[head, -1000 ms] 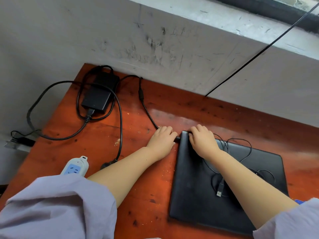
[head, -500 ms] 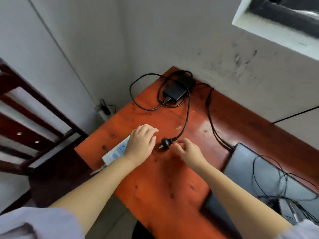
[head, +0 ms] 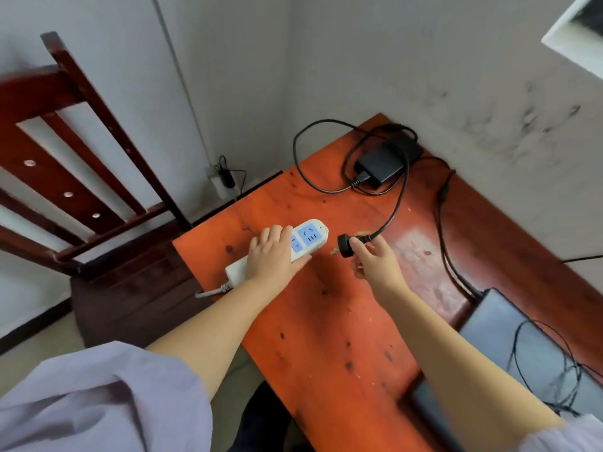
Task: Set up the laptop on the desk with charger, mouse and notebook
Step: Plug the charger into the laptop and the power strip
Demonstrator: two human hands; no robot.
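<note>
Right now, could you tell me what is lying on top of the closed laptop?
A tangle of thin black cable lies on the laptop lid. The right forearm and the frame edge hide the rest of the lid, so anything more there is unseen.

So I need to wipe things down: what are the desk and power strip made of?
Desk: seemingly wood with a glossy orange-red finish; dark knots show and the top reflects light. Power strip: smooth white plastic by its look, with blue socket faces.
</note>
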